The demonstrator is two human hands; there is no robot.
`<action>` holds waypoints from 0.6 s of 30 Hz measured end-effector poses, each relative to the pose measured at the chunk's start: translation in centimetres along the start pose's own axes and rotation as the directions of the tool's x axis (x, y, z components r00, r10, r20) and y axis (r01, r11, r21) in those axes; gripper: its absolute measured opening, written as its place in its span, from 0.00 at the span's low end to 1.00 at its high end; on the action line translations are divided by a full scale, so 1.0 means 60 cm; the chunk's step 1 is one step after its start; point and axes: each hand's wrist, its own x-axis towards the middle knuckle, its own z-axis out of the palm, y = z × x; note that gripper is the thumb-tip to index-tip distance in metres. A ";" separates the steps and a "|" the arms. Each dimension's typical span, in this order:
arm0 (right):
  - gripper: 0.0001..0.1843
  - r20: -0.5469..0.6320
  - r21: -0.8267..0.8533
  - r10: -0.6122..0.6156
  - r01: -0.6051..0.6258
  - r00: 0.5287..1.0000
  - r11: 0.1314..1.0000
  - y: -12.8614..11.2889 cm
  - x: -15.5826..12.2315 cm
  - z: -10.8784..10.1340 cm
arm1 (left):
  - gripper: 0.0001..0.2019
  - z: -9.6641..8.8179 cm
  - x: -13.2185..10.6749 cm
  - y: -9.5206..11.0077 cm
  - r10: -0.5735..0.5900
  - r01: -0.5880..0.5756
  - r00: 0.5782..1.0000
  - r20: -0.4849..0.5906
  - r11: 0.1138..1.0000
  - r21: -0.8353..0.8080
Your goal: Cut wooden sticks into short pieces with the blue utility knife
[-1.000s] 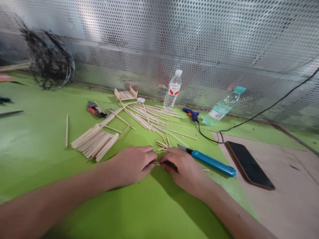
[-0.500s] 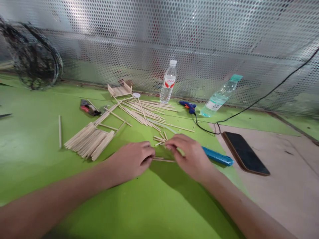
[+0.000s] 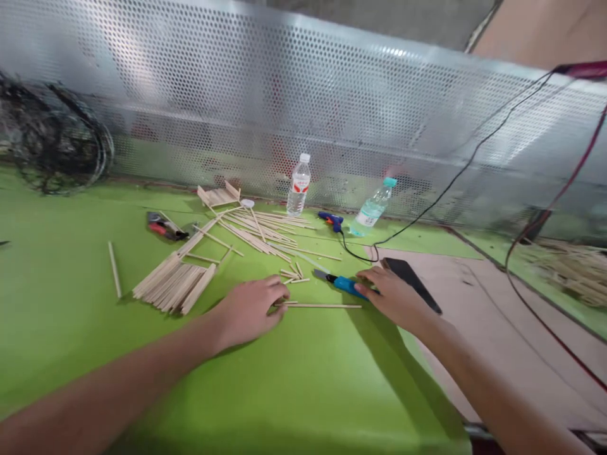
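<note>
My left hand (image 3: 251,309) is closed, its fingers pinching the left end of a thin wooden stick (image 3: 327,306) that lies on the green surface. A shorter stick piece sits along it at the fingertips. Over to the right, my right hand (image 3: 391,296) has its fingers closed around the rear of a blue utility knife (image 3: 348,285), whose blade is out and points left. Several short cut pieces (image 3: 294,273) lie between the hands. Behind them spreads a pile of long wooden sticks (image 3: 260,229).
A panel of joined sticks (image 3: 175,284) and a small stick structure (image 3: 220,194) lie left, near red-handled pliers (image 3: 164,227). Farther back are a clear bottle (image 3: 298,189), a blue glue gun (image 3: 331,220) and a greenish bottle (image 3: 372,212). A phone (image 3: 412,283) lies beyond my right hand.
My right hand has moved right, from the short pieces to the utility knife, and closed on it. My left hand still pinches the stick. The camera view has turned right and tilted up.
</note>
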 end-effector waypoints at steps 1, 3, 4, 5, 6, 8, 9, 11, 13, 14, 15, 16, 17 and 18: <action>0.22 0.000 -0.005 -0.006 0.006 1.000 1.000 -0.004 -0.006 0.004 | 0.13 0.001 0.002 0.003 0.013 -0.013 1.000 -0.006 1.000 0.012; 0.21 -0.003 -0.014 -0.019 0.019 1.000 1.000 -0.011 -0.013 0.009 | 0.12 0.002 0.006 0.009 0.041 -0.041 0.999 -0.020 0.999 0.030; 0.19 -0.005 -0.018 -0.024 0.024 1.000 1.000 -0.015 -0.013 0.010 | 0.12 0.002 0.008 0.010 0.051 -0.050 0.998 -0.029 0.998 0.033; 0.17 -0.009 -0.021 -0.026 0.025 1.000 0.999 -0.018 -0.012 0.012 | 0.12 0.003 0.010 0.011 0.054 -0.053 0.998 -0.039 0.998 0.028; 0.15 -0.016 -0.026 -0.021 0.021 1.000 0.999 -0.021 -0.011 0.013 | 0.13 0.005 0.012 0.011 0.054 -0.053 0.997 -0.048 0.998 0.015; 0.14 -0.041 -0.033 0.010 -0.011 0.999 0.999 -0.030 -0.011 0.013 | 0.13 0.009 0.014 0.009 0.047 -0.048 0.997 -0.064 0.999 -0.017; 0.14 -0.054 -0.034 0.033 -0.035 0.998 0.999 -0.037 -0.014 0.012 | 0.13 0.010 0.015 0.008 0.044 -0.046 0.997 -0.068 0.998 -0.031; 0.17 -0.072 -0.022 0.086 -0.087 0.994 0.996 -0.059 -0.031 0.008 | 0.12 0.013 0.017 0.004 0.046 -0.049 0.997 -0.067 0.998 -0.044; 0.22 -0.061 0.034 0.125 -0.123 0.990 0.992 -0.090 -0.061 0.004 | 0.12 0.013 0.018 0.002 0.041 -0.044 0.998 -0.056 0.998 -0.045; 0.23 -0.032 0.131 0.144 -0.139 0.989 0.982 -0.108 -0.079 0.002 | 0.12 0.012 0.018 0.002 0.035 -0.037 0.998 -0.049 0.998 -0.044; 0.24 -0.010 0.231 0.135 -0.130 0.991 0.964 -0.126 -0.097 0.000 | 0.11 0.011 0.019 0.002 0.029 -0.031 0.999 -0.042 0.999 -0.040; 0.25 0.005 0.316 0.114 -0.110 0.993 0.942 -0.142 -0.114 -0.001 | 0.11 0.010 0.019 0.003 0.025 -0.026 0.999 -0.036 0.999 -0.033; 0.25 0.034 0.384 0.107 -0.112 0.994 0.917 -0.156 -0.127 -0.003 | 0.11 0.008 0.020 0.003 0.025 -0.025 0.999 -0.031 0.999 -0.024; 0.26 0.051 0.430 0.097 -0.109 0.994 0.896 -0.167 -0.138 -0.004 | 0.11 0.007 0.020 0.004 0.025 -0.026 0.999 -0.030 1.000 -0.012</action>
